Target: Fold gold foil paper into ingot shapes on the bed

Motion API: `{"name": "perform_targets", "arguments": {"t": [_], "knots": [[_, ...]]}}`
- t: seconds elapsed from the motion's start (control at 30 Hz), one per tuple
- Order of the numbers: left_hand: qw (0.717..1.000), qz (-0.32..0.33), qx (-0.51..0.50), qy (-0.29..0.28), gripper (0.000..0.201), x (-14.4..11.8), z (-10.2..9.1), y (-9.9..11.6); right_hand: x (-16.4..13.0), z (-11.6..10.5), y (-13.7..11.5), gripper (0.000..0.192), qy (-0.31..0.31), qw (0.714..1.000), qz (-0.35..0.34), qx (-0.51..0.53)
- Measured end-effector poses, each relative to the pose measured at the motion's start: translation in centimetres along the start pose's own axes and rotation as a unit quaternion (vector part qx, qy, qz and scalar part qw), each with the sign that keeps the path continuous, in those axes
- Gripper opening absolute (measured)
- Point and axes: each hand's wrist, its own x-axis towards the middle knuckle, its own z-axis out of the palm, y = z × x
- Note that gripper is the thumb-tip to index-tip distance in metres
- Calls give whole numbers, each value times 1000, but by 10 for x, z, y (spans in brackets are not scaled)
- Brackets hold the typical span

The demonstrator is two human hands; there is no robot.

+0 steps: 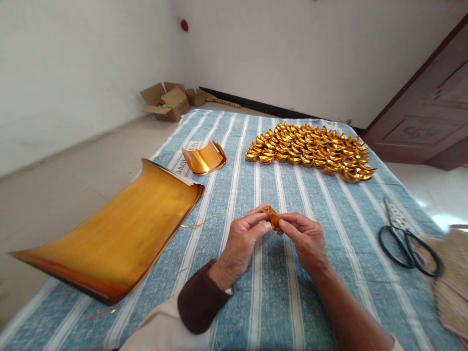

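Between both hands, above the striped cloth, is a small folded piece of gold foil paper (272,218). My left hand (244,236) pinches its left side between thumb and fingers. On the other side my right hand (302,237) grips it with thumb and fingertips. Farther off, to the right, several shiny gold foil ingots (310,146) sit in close rows. A curled stack of small gold paper (204,158) rests beyond my left hand. At the left lies a large stack of gold foil sheets (120,229), its ends curving up.
A blue and white striped cloth (226,195) covers the table. Black-handled scissors (405,243) lie at the right, beside a woven tan item (453,273). Thin gold scraps lie near the large stack. An open cardboard box (166,102) stands on the floor behind.
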Motion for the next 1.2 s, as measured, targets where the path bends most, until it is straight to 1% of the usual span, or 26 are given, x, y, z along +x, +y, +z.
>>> {"name": "perform_targets", "arguments": {"t": [0.07, 0.13, 0.23, 0.27, 0.33, 0.43, 0.63, 0.83, 0.97, 1.2], "knots": [[993, -53, -109, 3, 17, 3, 0, -4, -1, 0, 2, 11, -9, 1000, -13, -10], [976, -104, -192, 21, 17, 5, 1, -6, -2, -1, 4, 11, -19, 999, -26, -30], [956, -153, -245, 59, 17, 7, 0, -7, -4, -1, 5, 12, -32, 993, -60, -92], [953, -161, -249, 60, 17, 7, 0, -7, -5, -1, 5, 12, -38, 990, -75, -113], [954, -167, -245, 44, 16, 7, -2, -6, -6, 0, 4, 13, -52, 983, -104, -142], [957, -167, -236, 24, 16, 6, -4, -6, -6, 0, 2, 13, -63, 978, -123, -155], [963, -167, -210, 34, 17, 3, -2, -5, -5, 2, 1, 8, -43, 984, -88, -150], [966, -155, -201, 37, 17, 2, 3, -3, -5, 7, 2, 13, -5, 989, -50, -137], [966, -149, -207, 44, 18, 3, 4, -5, -5, 10, 2, 13, 23, 992, -39, -118], [968, -147, -202, 40, 15, 3, 5, -9, -4, 12, -1, 16, 18, 994, -19, -105]]}}
